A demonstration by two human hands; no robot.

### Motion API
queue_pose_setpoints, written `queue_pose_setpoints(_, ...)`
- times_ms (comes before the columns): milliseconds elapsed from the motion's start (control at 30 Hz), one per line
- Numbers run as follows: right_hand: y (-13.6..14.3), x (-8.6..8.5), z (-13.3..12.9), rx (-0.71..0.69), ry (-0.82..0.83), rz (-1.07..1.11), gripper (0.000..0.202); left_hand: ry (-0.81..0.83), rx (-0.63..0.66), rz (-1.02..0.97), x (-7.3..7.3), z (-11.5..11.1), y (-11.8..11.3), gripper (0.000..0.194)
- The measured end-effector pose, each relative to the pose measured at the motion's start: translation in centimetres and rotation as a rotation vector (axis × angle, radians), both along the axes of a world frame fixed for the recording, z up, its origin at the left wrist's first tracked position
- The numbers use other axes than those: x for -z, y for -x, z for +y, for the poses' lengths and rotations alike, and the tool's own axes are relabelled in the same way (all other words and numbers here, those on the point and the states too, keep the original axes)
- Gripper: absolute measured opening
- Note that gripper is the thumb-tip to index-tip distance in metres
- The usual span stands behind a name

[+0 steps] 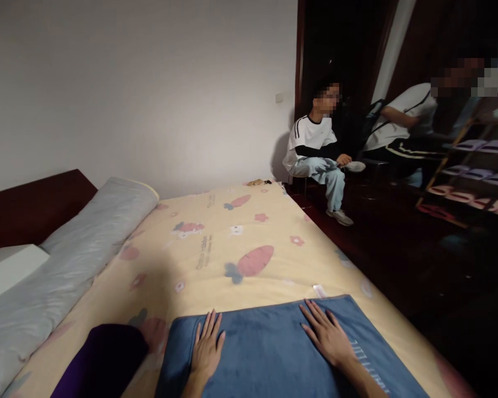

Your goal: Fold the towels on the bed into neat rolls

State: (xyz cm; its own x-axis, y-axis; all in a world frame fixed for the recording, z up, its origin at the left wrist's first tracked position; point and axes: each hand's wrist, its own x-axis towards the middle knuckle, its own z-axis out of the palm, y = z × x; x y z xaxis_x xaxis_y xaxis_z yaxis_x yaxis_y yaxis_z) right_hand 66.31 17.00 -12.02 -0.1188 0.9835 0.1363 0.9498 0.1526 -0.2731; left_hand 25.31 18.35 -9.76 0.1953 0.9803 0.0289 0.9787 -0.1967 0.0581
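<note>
At left, a long, grey, padded pillow [108,221] is lying on the yellow, carrot-printed bed sheet [216,287]. Farther right, we are resting our left hand [206,348], flat with thumb wide, on a blue rectangular cloth [265,354] spread on the sheet; our right hand [328,335], fingers wide, is lying near its far edge.

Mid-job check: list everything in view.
Bedsheet: one, yellow, centre
Cloth: one, blue, bottom centre
Cushion: one, grey, left
Box-like thing: one, white, left
Headboard: one, dark red, left
Tag: one, white, beyond cloth
Small item: one, brown, upper centre
Wall: one, pale, behind
Switch plate: one, white, wall
People: two, white tops, upper right
Footwear rack: one, brown, right
Unclear shape: one, purple, bottom left
Left hand: one, bare, on cloth
Right hand: one, bare, on cloth
</note>
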Motion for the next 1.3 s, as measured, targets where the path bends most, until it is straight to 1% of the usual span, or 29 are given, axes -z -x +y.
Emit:
queue_pose_setpoints(67,0.7,-0.2,0.3,0.055,-0.007,-0.004,0.061,-0.013,-0.077,0.008,-0.5,0.3,-1.0,0.051)
queue_pose_setpoints(100,1.4,-0.4,0.2,0.055,-0.008,0.006,0.062,-0.031,-0.085,0.005,-0.5,0.3,-2.0,0.052)
queue_pose_setpoints(133,2.4,-0.6,0.0,0.023,-0.005,0.023,0.062,-0.052,-0.059,-0.006,-0.5,0.2,-3.2,0.053)
queue_pose_setpoints(167,3.6,-0.8,-0.2,-0.044,0.000,0.046,0.061,-0.070,0.005,-0.023,-0.4,0.0,-4.6,0.054)
queue_pose_setpoints(267,7.6,-1.1,-0.7,-0.303,0.038,0.111,0.056,-0.063,0.272,-0.081,0.6,-0.6,-8.8,0.057)
queue_pose_setpoints(300,8.7,-1.1,-0.6,-0.346,0.059,0.121,0.056,-0.047,0.322,-0.093,1.0,-0.8,-9.9,0.058)
queue_pose_setpoints(333,9.6,-1.1,-0.5,-0.353,0.077,0.127,0.056,-0.031,0.345,-0.101,1.3,-0.7,-10.7,0.058)
queue_pose_setpoints(400,10.6,-1.1,0.1,-0.315,0.100,0.130,0.056,-0.010,0.339,-0.114,1.6,-0.3,-11.5,0.058)
queue_pose_setpoints(500,10.7,-1.4,1.4,-0.276,0.095,0.127,0.055,-0.007,0.310,-0.125,1.3,0.9,-11.4,0.057)
queue_pose_setpoints(567,9.6,-1.5,2.0,-0.256,0.093,0.111,0.056,-0.019,0.286,-0.118,1.0,1.6,-10.3,0.056)
queue_pose_setpoints(633,7.4,-1.4,2.3,-0.213,0.095,0.088,0.058,-0.038,0.232,-0.090,1.0,2.0,-8.0,0.054)
queue_pose_setpoints(700,4.0,-1.0,2.2,-0.143,0.084,0.060,0.059,-0.061,0.134,-0.052,1.4,2.1,-4.5,0.053)
queue_pose_setpoints(800,-1.6,-0.5,1.7,-0.036,0.042,0.015,0.061,-0.085,-0.041,-0.008,2.0,1.7,1.6,0.053)
queue_pose_setpoints(867,-4.2,-0.5,1.2,0.012,0.015,-0.007,0.061,-0.089,-0.074,0.021,1.9,1.5,4.5,0.053)
queue_pose_setpoints(900,-5.0,-0.6,1.0,0.029,0.004,-0.013,0.061,-0.110,-0.082,0.030,1.8,1.4,5.3,0.054)
queue_pose_setpoints(967,-5.6,-0.7,0.2,0.051,-0.023,-0.011,0.061,-0.201,-0.114,0.038,1.6,1.0,6.2,0.056)
queue_pose_setpoints(1000,-5.7,-0.7,-0.2,0.048,-0.033,-0.004,0.062,-0.254,-0.141,0.040,1.7,0.8,6.5,0.057)
queue_pose_setpoints(1067,-5.8,-0.4,-1.2,0.014,-0.031,0.007,0.061,-0.314,-0.184,0.048,2.4,0.1,7.1,0.059)
queue_pose_setpoints(1133,-6.3,0.2,-2.0,-0.008,-0.009,0.008,0.060,-0.283,-0.179,0.070,3.6,-0.5,8.1,0.058)
queue_pose_setpoints(1200,-7.1,0.8,-2.1,0.020,0.007,-0.003,0.061,-0.221,-0.157,0.093,4.6,-0.9,9.3,0.056)
queue_pose_setpoints(1233,-7.5,1.0,-1.9,0.047,0.006,-0.009,0.062,-0.196,-0.152,0.102,4.8,-0.9,9.9,0.056)
queue_pose_setpoints(1300,-8.2,1.3,-1.1,0.093,-0.004,-0.019,0.063,-0.162,-0.160,0.111,4.8,-0.6,10.6,0.058)
